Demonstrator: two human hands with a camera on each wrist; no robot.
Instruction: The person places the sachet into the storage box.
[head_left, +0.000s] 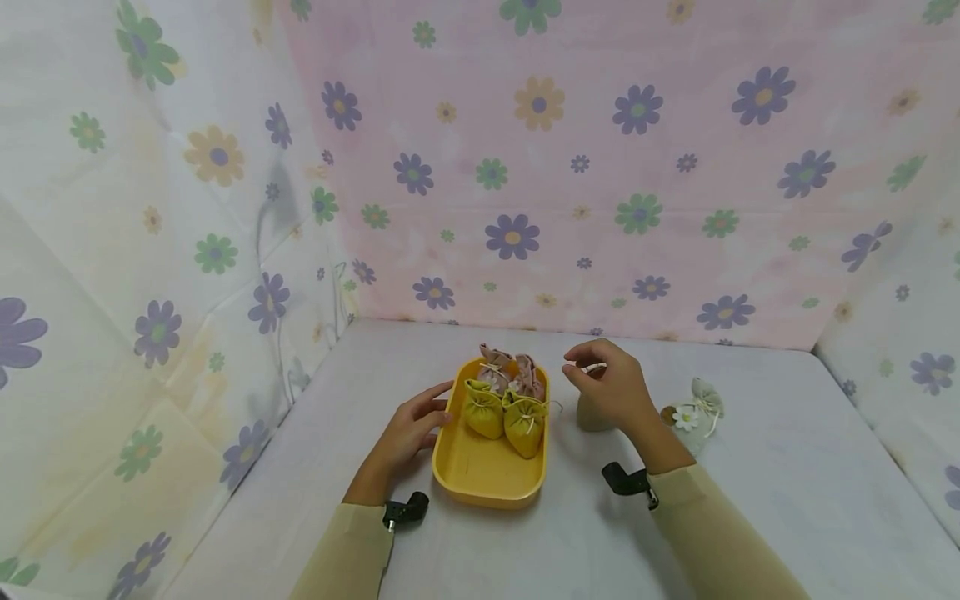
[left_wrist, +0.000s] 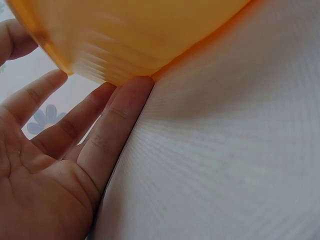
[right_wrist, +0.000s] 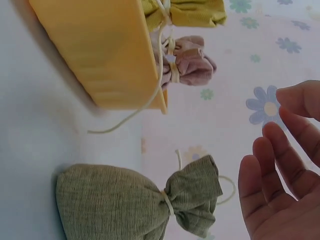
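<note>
A yellow tray (head_left: 491,479) holds two mustard-yellow drawstring pouches (head_left: 522,422) and, behind them, two dusty-pink drawstring pouches (head_left: 528,379). My left hand (head_left: 408,429) is at the tray's left side; in the left wrist view its fingertips (left_wrist: 137,90) touch the outer wall. Above and beside a grey-brown pouch (right_wrist: 112,202), tied at the neck, hovers my right hand (head_left: 611,383), fingers loosely bent and nothing between them. This pouch stands on the table just right of the tray, partly hidden by that hand in the head view.
A pale grey-green pouch (head_left: 703,412) with a white flower lies farther right, behind my right wrist. A loose pale cord (right_wrist: 127,119) hangs over the tray's right rim. Flower-printed cloth (head_left: 540,208) encloses the back and sides of the white table (head_left: 322,475).
</note>
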